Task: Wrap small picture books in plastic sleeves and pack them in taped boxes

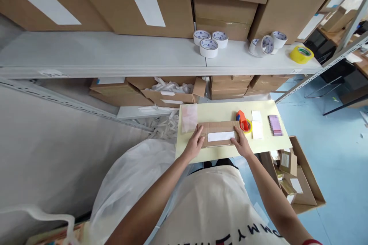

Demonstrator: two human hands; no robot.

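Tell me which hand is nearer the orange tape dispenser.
Right. Your right hand is close beside the orange tape dispenser; your left hand, farther left, holds the carton.

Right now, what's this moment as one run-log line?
left hand: on left end of small carton; right hand: on the right end; white label: facing up; tape dispenser: near right hand

The carton (219,125) is plain brown, its label (220,136) white; the tabletop (207,155) is pale yellow. The tape dispenser (242,118) is orange-red with a touch of blue, its tape ring (250,126) yellow. Paper slips (257,130) are white, a blurred item (275,125) purple and pink, a thin sheet (189,116) translucent pinkish white. Tape rolls (209,49) on the light grey shelf (115,51) are white with dark blue print. The floor (342,168) is light blue, the shirt (212,199) off-white with dark lettering (255,230)
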